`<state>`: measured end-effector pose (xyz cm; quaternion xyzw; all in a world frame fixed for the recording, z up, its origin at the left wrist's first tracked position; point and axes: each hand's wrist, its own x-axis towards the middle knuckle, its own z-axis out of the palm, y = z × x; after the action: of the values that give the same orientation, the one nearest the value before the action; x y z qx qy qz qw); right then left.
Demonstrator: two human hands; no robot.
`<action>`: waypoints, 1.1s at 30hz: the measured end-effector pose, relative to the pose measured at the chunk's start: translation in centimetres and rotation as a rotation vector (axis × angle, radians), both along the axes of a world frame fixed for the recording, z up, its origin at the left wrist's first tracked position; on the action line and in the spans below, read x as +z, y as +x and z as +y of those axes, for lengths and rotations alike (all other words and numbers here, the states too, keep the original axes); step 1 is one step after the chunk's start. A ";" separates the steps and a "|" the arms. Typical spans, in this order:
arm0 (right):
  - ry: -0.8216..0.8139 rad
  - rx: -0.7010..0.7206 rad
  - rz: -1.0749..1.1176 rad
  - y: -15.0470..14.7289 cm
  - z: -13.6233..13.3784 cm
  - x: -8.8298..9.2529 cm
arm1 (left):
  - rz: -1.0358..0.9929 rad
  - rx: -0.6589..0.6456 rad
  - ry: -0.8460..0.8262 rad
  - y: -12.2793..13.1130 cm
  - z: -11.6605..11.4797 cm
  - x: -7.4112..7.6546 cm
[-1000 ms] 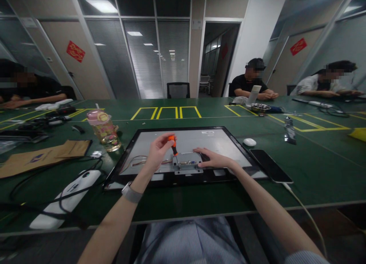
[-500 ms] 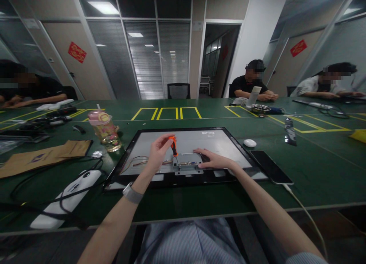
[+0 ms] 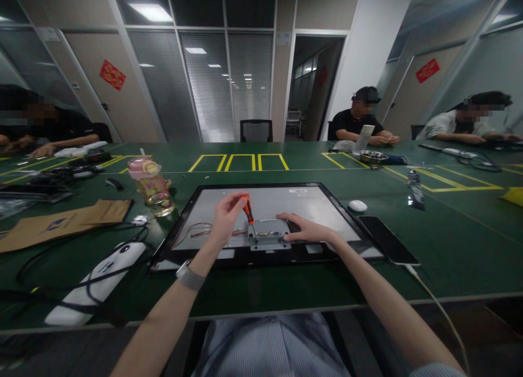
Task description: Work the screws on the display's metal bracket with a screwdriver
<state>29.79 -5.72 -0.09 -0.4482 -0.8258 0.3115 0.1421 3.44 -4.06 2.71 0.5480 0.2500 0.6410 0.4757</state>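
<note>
Pinched in my left hand (image 3: 226, 214) is an orange-and-black screwdriver (image 3: 249, 209), tilted, with its shaft pointing down at the front left of a metal bracket (image 3: 267, 245). Whether the tip sits in a screw is too small to tell. My right hand (image 3: 304, 227) grips the right side of that bracket, thumb at the front and fingers at the back. A row of ports shows along the bracket's front. It rests on the grey back of a flat display panel (image 3: 261, 201) with a black frame. Thin wires (image 3: 198, 230) run left from the bracket, partly behind my left hand.
Left of the panel are a pink-lidded cup (image 3: 151, 186), a brown paper bag (image 3: 61, 224) and a white power strip (image 3: 96, 281) with black cables. To the right lie a white earbud case (image 3: 358, 205) and a phone (image 3: 388, 239) on a cable. Other people sit across the table.
My hands, the screwdriver and the bracket hold nearly the same place; the view has shifted very slightly. At the far left, a person's hands have moved.
</note>
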 end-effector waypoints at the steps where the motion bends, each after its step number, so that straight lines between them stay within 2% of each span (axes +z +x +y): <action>1: 0.000 -0.003 0.001 0.1 0.0 -0.1 | 0.012 0.026 0.013 0.0 0.1 -0.1; 5: 0.004 0.001 0.005 0.3 0.2 -0.4 | 0.029 0.065 0.059 -0.1 0.3 -0.3; 10: -0.014 -0.019 0.006 0.4 0.3 -0.6 | 0.039 0.106 0.039 -0.1 0.2 0.0; 20: 0.016 -0.005 0.004 0.1 0.0 -0.2 | -0.096 -0.124 -0.083 0.0 -0.5 0.9; 23: 0.011 -0.001 -0.001 0.1 -0.1 0.0 | -0.101 -0.121 -0.084 0.0 -0.5 0.8; 28: -0.014 -0.016 0.013 0.2 0.0 -0.2 | -0.045 -0.034 -0.013 -0.2 -0.3 0.5; 33: -0.017 -0.014 0.001 0.2 0.1 -0.2 | -0.048 -0.085 -0.033 -0.3 -0.2 0.6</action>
<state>30.00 -5.66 -0.31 -0.4552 -0.8199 0.3175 0.1409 3.16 -4.29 3.28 0.5345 0.2255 0.6290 0.5175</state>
